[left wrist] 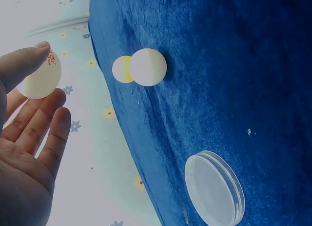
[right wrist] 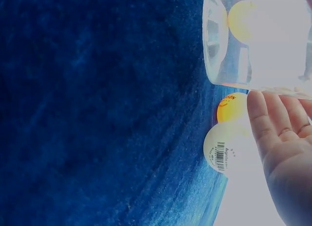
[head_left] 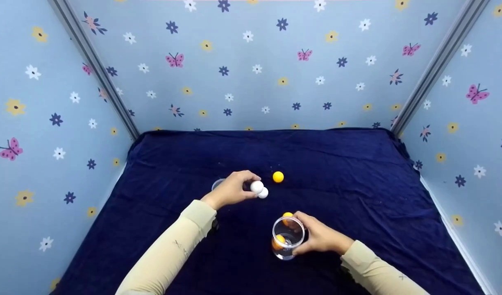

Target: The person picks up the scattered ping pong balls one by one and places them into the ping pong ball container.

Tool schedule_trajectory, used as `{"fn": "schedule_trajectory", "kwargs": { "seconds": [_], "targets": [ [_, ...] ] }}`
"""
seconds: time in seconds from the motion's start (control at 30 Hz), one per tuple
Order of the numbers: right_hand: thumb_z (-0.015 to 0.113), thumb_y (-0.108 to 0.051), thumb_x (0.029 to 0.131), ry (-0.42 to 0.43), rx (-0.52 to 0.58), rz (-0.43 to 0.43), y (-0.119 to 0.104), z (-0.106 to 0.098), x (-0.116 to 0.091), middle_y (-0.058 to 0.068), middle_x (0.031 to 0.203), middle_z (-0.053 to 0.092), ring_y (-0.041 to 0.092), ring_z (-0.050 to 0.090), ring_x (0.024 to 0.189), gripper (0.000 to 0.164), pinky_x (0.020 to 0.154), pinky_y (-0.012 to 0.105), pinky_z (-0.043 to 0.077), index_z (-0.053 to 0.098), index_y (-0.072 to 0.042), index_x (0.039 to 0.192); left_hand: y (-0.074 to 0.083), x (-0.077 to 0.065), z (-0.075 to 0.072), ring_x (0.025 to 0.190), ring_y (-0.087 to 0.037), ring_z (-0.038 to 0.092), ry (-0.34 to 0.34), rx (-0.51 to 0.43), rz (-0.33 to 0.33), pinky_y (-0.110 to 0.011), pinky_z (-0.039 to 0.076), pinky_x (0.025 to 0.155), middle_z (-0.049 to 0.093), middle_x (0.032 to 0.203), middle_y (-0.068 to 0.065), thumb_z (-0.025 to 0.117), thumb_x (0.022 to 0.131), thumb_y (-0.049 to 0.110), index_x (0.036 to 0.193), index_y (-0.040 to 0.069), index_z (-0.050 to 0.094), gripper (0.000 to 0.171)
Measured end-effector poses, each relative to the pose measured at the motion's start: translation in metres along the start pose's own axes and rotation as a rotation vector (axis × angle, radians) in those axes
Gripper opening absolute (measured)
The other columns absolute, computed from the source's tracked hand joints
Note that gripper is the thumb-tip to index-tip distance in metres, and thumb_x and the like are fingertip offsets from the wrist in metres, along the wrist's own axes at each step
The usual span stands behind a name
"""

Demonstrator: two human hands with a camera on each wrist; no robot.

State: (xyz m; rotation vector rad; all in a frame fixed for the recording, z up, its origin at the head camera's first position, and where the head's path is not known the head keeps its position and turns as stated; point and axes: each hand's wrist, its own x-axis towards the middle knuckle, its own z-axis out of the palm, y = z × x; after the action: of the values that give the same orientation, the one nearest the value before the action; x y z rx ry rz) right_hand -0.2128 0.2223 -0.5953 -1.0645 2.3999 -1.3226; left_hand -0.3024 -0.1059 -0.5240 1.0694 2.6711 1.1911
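My left hand (head_left: pixel 234 188) pinches a white table tennis ball (head_left: pixel 257 187) between thumb and fingers, above the cloth. A second white ball (left wrist: pixel 147 67) lies on the cloth below it, with an orange ball (head_left: pixel 278 177) behind. My right hand (head_left: pixel 318 235) grips the side of a clear plastic jar (head_left: pixel 284 256), its mouth facing up. Inside the jar sits an orange ball (head_left: pixel 278 241). Just outside, by the right fingertips, shows another orange ball (right wrist: pixel 229 109). A white ball with a barcode (right wrist: pixel 219 150) is beside that one, hidden in the head view.
A round clear lid (left wrist: pixel 214 189) lies on the cloth, mostly behind the left hand in the head view. Dark blue cloth (head_left: pixel 357 176) covers the table. Patterned light-blue walls (head_left: pixel 267 90) enclose it at the back and both sides.
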Motion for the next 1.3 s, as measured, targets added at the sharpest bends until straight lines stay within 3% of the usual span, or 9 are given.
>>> {"fn": "schedule_trajectory", "kwargs": {
  "seconds": [0.57, 0.87, 1.1, 1.3],
  "targets": [
    [0.105, -0.023, 0.066, -0.002, -0.002, -0.001, -0.002, -0.001, -0.001, 0.015, 0.126, 0.073, 0.032, 0.070, 0.116, 0.079, 0.106, 0.034, 0.054, 0.062, -0.004, 0.129, 0.013, -0.001, 0.001, 0.111, -0.030, 0.075, -0.011, -0.026, 0.034, -0.049, 0.061, 0.100, 0.077, 0.123, -0.016, 0.087, 0.091, 0.008, 0.126, 0.000, 0.074, 0.038],
    [0.104, -0.024, 0.068, -0.001, 0.011, -0.043, -0.003, -0.001, 0.001, 0.018, 0.124, 0.073, 0.034, 0.070, 0.114, 0.079, 0.105, 0.036, 0.056, 0.062, -0.004, 0.131, 0.019, -0.001, 0.002, 0.106, -0.027, 0.074, -0.015, -0.008, 0.044, -0.042, 0.063, 0.090, 0.077, 0.120, -0.014, 0.088, 0.089, 0.009, 0.127, 0.000, 0.074, 0.041],
    [0.105, -0.022, 0.066, 0.003, 0.004, -0.067, -0.003, -0.001, 0.000, 0.018, 0.123, 0.072, 0.034, 0.070, 0.113, 0.080, 0.104, 0.036, 0.056, 0.061, -0.004, 0.131, 0.026, -0.003, 0.003, 0.104, -0.028, 0.073, -0.034, -0.029, 0.053, -0.052, 0.063, 0.090, 0.076, 0.120, -0.015, 0.088, 0.090, 0.009, 0.128, 0.000, 0.073, 0.042],
    [0.105, -0.020, 0.065, 0.011, 0.000, -0.048, -0.003, 0.000, 0.000, 0.018, 0.125, 0.072, 0.035, 0.071, 0.114, 0.081, 0.105, 0.039, 0.056, 0.062, -0.004, 0.132, 0.029, -0.002, 0.005, 0.105, -0.028, 0.072, -0.039, -0.031, 0.055, -0.054, 0.063, 0.090, 0.076, 0.120, -0.014, 0.089, 0.089, 0.007, 0.128, 0.000, 0.073, 0.043]
  ]
}}
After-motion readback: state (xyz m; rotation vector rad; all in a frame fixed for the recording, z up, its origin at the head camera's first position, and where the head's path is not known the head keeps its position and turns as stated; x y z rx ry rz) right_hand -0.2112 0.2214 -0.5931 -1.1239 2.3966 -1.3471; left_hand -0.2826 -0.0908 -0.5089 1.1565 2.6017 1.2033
